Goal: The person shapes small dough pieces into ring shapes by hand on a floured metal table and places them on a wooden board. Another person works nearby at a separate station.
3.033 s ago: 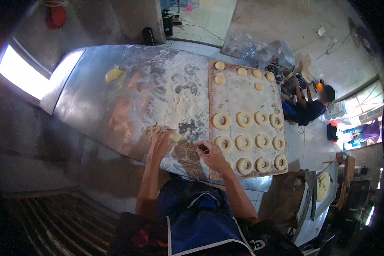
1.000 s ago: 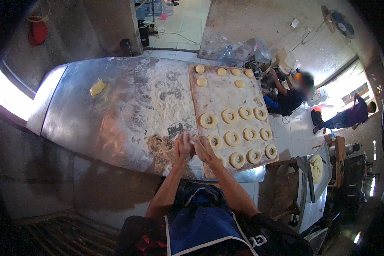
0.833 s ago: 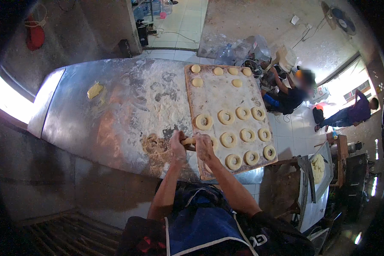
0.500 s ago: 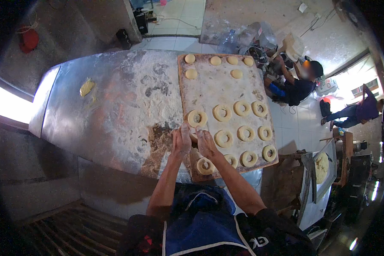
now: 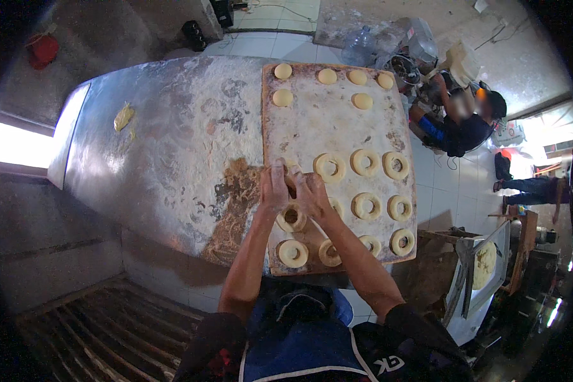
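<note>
Both my hands are at the left column of dough rings on a floured wooden board. My left hand and my right hand close in from either side on a pale dough ring, whose near part is hidden by my fingers. Just below my hands lies another dough ring, partly covered by my right hand. More rings, such as one dough ring to the right, sit in rows. Several round dough balls rest at the board's far end.
The board lies on a metal table dusted with flour. A yellowish dough lump sits at the left. Past the board, a seated person works beside buckets. A white tub with dough stands at the right.
My hands have moved from the ring below to the one farther up the left column, uncovering much of the lower ring. The whole view has shifted slightly.
</note>
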Tool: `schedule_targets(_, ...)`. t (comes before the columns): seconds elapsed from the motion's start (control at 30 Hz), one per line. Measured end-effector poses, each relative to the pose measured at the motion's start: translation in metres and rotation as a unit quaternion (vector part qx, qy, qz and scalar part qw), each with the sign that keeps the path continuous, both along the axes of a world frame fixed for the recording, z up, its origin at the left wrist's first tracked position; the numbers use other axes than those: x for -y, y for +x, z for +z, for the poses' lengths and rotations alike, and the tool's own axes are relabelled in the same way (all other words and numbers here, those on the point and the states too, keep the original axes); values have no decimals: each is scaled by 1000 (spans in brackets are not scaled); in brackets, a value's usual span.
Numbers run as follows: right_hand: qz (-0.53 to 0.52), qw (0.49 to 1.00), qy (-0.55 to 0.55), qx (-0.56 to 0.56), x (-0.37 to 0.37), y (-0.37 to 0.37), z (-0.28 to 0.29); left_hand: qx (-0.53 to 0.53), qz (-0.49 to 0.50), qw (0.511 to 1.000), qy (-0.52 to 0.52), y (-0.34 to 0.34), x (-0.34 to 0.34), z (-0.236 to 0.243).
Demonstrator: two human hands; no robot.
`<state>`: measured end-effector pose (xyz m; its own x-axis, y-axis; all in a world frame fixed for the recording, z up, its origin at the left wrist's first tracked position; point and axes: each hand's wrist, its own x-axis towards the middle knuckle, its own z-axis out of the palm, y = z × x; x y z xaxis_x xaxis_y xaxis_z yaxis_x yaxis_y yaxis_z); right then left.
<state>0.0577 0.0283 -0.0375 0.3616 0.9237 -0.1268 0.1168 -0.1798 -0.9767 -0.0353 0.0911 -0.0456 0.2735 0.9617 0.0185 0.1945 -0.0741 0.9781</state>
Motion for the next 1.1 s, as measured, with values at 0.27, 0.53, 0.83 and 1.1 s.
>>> schedule_targets(0.27,30,990,34,-131,-26,23,32,164,45,980,-99,7,-29,-19)
schedule_targets(0.53,-23,976,17,218,-87,72,9,-173,81,981,-46,26,-108,-14)
schedule_targets(0.83,-117,825,-12,553,-72,190,-36,-263,-60,952,146,15,-109,-35)
schedule_targets(1.1,5,825,-133,549,-113,271,-40,-272,14,935,226,53,-162,-27)
